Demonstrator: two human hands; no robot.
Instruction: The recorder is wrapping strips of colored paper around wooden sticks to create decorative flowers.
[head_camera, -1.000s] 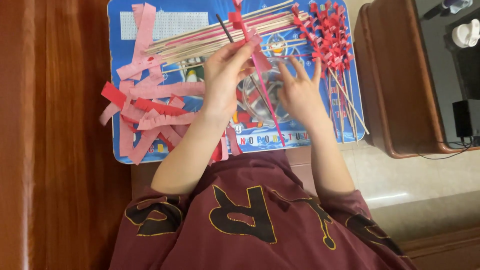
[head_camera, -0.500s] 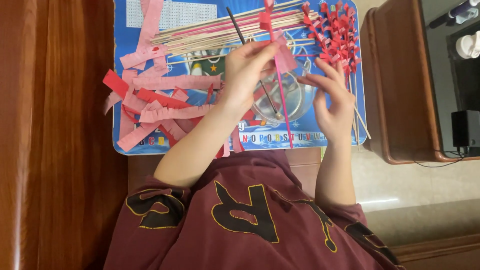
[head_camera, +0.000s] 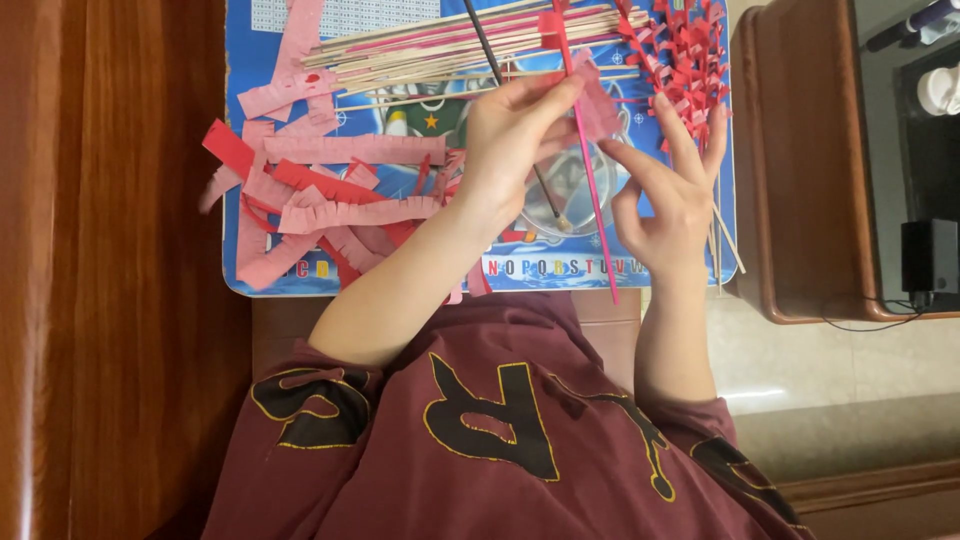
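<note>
My left hand pinches a thin red stick near its upper part, where a pink fringed paper strip is wrapped around it. My right hand is just right of the stick with fingers spread, its index fingertip reaching the pink paper. Both hands hover over a blue printed mat. The stick's lower end points toward my maroon shirt.
Bare wooden skewers lie across the mat's top, and a black-handled brush runs down into a clear dish. Loose red and pink fringed strips fill the left. Finished red-wrapped sticks lie right, next to a wooden cabinet.
My right hand has moved right, away from the left hand, and spread its fingers. My left hand has lifted the stick slightly up the mat.
</note>
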